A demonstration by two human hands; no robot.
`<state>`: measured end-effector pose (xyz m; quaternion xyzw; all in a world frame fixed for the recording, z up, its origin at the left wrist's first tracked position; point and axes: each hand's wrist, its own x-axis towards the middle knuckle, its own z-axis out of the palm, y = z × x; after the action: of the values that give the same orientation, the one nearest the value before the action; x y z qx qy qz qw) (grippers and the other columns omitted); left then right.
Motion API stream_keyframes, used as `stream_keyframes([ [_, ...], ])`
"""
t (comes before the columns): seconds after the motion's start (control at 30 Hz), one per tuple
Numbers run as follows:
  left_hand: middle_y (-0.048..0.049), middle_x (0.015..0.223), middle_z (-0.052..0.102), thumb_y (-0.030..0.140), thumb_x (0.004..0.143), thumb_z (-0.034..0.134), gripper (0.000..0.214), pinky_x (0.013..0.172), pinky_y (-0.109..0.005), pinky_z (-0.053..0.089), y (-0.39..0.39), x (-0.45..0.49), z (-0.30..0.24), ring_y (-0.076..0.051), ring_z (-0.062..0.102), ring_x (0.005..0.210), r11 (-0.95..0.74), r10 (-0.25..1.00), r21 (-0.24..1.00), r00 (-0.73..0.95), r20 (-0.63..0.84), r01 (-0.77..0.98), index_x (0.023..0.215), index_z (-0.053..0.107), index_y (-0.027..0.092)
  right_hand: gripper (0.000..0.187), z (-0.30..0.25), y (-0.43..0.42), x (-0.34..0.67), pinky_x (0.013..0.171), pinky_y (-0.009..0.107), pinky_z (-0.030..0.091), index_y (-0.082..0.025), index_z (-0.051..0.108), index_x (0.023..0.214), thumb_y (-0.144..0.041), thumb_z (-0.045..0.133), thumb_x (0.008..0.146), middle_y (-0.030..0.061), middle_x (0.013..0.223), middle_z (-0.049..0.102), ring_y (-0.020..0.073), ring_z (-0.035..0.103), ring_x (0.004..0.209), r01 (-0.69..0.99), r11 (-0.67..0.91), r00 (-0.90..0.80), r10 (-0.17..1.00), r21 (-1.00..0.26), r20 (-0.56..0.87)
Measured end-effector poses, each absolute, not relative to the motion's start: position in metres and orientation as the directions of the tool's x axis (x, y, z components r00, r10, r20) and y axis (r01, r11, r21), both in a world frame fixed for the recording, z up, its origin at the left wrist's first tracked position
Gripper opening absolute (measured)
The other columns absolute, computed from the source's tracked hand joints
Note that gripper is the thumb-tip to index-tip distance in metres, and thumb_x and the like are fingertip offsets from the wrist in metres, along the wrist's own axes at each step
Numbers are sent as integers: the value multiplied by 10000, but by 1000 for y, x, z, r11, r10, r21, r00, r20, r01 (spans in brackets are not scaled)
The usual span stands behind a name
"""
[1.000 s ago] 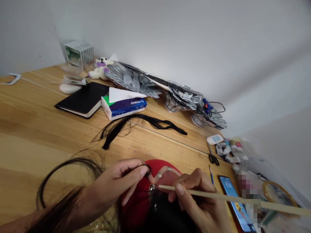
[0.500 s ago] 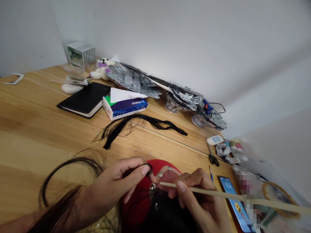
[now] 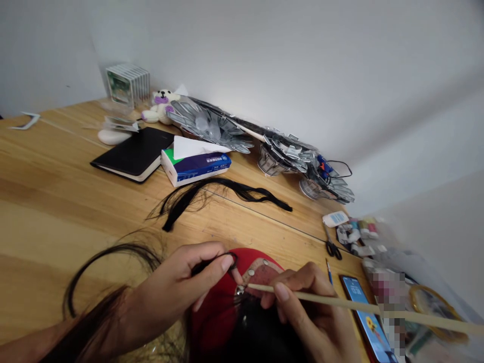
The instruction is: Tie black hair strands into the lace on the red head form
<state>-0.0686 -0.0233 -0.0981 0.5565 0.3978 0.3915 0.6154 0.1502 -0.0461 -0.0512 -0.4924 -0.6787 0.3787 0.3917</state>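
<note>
- Left of the red dome [image 3: 214,312]: lock of black hair [image 3: 202,265] is pinched between thumb and finger of left hand [image 3: 185,277].
- Beyond dome: loose hair bundle [image 3: 242,189] is laid on table [image 3: 113,206].
- On dome: tan-edged patch [image 3: 260,277] is dotted with round pins [image 3: 251,273].
- Right of dome: thin stick [image 3: 340,302] is gripped by right hand [image 3: 313,312], tip pointed at pins.
- Farther right of dome: scissors [image 3: 333,250], phone [image 3: 368,317] are laid.

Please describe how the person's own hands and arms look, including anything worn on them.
Both the left hand and the right hand are bare, without gloves; I see no rings. The visible left forearm shows no sleeve; the right forearm is out of view.
</note>
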Motion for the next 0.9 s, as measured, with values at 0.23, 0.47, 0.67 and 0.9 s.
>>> stream_keyframes([
  [0.23,78,537,455,451,957,498,362,496,-210,368,-24,-68,-100,-107,415,489,99,930,994,360,-74,-49,675,507,225,251,-50,-45,153,640,217,509,-268,727,820,-363,656,1040,-18,736,754,137,696,689,363,191,-228,967,-912,112],
  [0.47,83,508,450,441,967,494,361,494,-212,375,-23,-69,-106,-111,418,473,87,931,996,359,-68,-37,673,495,233,325,-46,-47,147,595,251,466,-248,725,754,-495,727,966,-6,668,695,158,613,630,319,43,-110,994,-947,8],
  [0.67,81,554,467,348,1001,489,351,509,-202,376,-23,-70,-104,-108,431,510,-35,930,998,364,48,-44,672,496,226,270,-45,-42,151,547,248,497,-225,688,843,-446,695,997,15,681,739,151,602,566,284,22,-190,981,-959,-33],
  [0.9,79,676,560,218,989,477,280,558,-196,354,-24,-70,-95,-101,437,602,-194,893,980,406,192,-38,725,573,219,291,-54,-39,148,502,208,460,-210,660,797,-421,706,993,13,644,745,112,555,492,170,42,-133,991,-984,20],
])
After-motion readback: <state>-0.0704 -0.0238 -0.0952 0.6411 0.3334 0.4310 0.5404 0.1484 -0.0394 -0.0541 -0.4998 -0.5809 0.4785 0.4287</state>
